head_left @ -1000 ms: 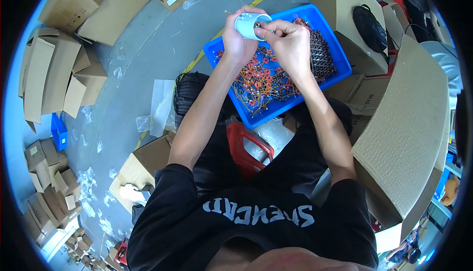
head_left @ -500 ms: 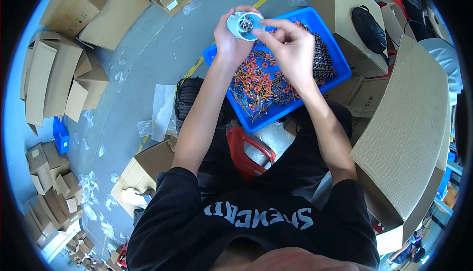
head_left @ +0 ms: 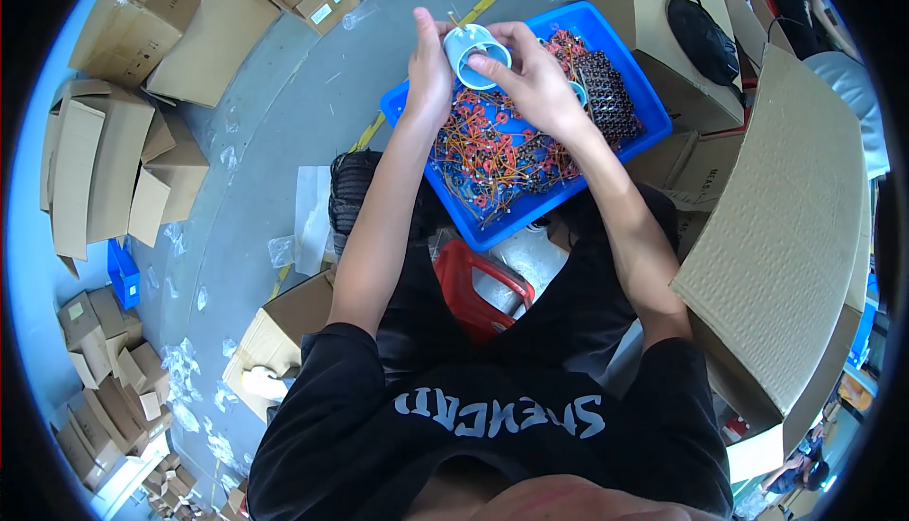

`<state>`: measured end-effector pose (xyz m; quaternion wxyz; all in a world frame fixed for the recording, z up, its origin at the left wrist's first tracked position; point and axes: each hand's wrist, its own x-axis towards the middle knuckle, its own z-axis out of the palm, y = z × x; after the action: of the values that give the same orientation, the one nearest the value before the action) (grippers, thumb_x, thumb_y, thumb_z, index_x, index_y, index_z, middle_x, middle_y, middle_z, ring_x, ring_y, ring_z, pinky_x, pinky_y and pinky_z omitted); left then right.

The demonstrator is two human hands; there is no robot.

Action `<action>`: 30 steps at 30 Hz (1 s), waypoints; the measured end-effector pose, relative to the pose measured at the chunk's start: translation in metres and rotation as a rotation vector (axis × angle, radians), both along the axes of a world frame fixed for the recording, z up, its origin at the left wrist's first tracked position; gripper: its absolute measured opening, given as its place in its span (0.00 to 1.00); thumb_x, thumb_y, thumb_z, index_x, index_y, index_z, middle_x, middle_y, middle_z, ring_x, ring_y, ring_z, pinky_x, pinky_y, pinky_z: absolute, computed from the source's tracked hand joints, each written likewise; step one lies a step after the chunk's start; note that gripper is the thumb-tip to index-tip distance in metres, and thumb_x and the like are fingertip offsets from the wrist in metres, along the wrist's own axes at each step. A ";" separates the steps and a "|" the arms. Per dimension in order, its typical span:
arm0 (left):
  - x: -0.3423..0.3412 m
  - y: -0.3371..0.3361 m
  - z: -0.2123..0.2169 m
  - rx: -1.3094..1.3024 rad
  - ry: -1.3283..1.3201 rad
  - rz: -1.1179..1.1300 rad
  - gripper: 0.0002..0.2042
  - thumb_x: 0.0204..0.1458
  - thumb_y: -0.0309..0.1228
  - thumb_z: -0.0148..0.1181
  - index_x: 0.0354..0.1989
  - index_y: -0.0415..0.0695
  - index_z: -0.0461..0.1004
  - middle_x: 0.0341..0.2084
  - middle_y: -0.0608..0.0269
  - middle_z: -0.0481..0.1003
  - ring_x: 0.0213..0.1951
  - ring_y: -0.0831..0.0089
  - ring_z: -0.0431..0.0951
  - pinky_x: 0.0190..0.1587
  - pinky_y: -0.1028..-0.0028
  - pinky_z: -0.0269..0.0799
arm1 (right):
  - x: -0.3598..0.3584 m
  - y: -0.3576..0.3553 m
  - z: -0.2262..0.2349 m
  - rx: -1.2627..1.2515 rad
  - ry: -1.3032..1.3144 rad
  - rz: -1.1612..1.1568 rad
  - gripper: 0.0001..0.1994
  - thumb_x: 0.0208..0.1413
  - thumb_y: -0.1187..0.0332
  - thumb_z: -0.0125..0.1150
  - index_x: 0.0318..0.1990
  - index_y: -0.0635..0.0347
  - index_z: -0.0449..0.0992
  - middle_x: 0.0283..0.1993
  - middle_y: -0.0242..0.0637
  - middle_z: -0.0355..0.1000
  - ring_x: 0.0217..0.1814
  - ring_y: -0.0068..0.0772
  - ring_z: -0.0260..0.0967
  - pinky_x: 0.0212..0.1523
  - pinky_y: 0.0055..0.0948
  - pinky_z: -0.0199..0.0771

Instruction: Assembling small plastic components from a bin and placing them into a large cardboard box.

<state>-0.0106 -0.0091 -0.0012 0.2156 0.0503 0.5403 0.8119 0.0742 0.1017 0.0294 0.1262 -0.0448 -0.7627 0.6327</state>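
Note:
A short pale-blue plastic cylinder (head_left: 449,55) is held up over the far left part of a blue tray (head_left: 492,240). My right hand (head_left: 538,80) grips its right side, with the thumb over the open end and fingers behind. Against its left side stands my left hand (head_left: 431,71), thumb stretched upward and apart from the cylinder; its other fingers are mostly hidden. A thin yellowish wire end (head_left: 454,20) sticks out above the cylinder. In the tray lie tangled orange-wired red parts (head_left: 483,156) and a block of dark round parts (head_left: 611,95). A light-blue rim (head_left: 579,94) shows beside my right wrist.
A red stool (head_left: 464,294) stands between my legs. Large cardboard boxes are close on my right (head_left: 772,237), with a black bag (head_left: 703,40) on one. More cartons (head_left: 99,170) and plastic scraps (head_left: 180,365) lie across the floor to the left.
My right hand has moved from pinching at the cylinder's opening to gripping its side. The left thumb has lifted off. The cylinder has tilted, and a wire end now shows above it.

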 end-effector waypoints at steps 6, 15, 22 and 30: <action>0.009 -0.007 0.009 -0.175 0.356 -0.039 0.22 0.60 0.47 0.44 0.48 0.39 0.65 0.38 0.60 0.70 0.41 0.76 0.70 0.46 0.77 0.66 | -0.008 -0.006 -0.013 0.246 0.120 -0.122 0.25 0.53 0.64 0.61 0.50 0.75 0.62 0.44 0.58 0.70 0.49 0.48 0.70 0.47 0.37 0.69; 0.001 -0.001 -0.010 -0.194 0.603 -0.108 0.24 0.49 0.30 0.63 0.52 0.39 0.60 0.41 0.61 0.69 0.43 0.76 0.69 0.48 0.76 0.64 | -0.021 -0.003 -0.028 0.368 0.124 -0.213 0.19 0.54 0.69 0.55 0.49 0.72 0.62 0.44 0.56 0.69 0.48 0.53 0.69 0.48 0.40 0.69; -0.008 -0.010 -0.002 -0.103 0.485 -0.122 0.16 0.50 0.33 0.62 0.42 0.35 0.69 0.33 0.62 0.73 0.39 0.77 0.71 0.41 0.75 0.68 | -0.015 0.022 -0.032 0.270 0.169 0.020 0.22 0.50 0.65 0.63 0.49 0.65 0.64 0.44 0.51 0.71 0.46 0.44 0.71 0.44 0.34 0.71; -0.003 -0.009 -0.001 -0.361 0.788 -0.100 0.09 0.51 0.29 0.60 0.38 0.37 0.74 0.34 0.62 0.76 0.35 0.76 0.75 0.39 0.76 0.71 | -0.004 0.046 -0.046 0.363 -0.011 0.016 0.24 0.46 0.62 0.67 0.49 0.62 0.68 0.41 0.43 0.73 0.41 0.33 0.73 0.41 0.30 0.73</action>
<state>-0.0136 -0.0180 -0.0025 0.0373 0.3440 0.7113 0.6118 0.0704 0.1473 -0.0168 0.1232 -0.0187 -0.8654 0.4854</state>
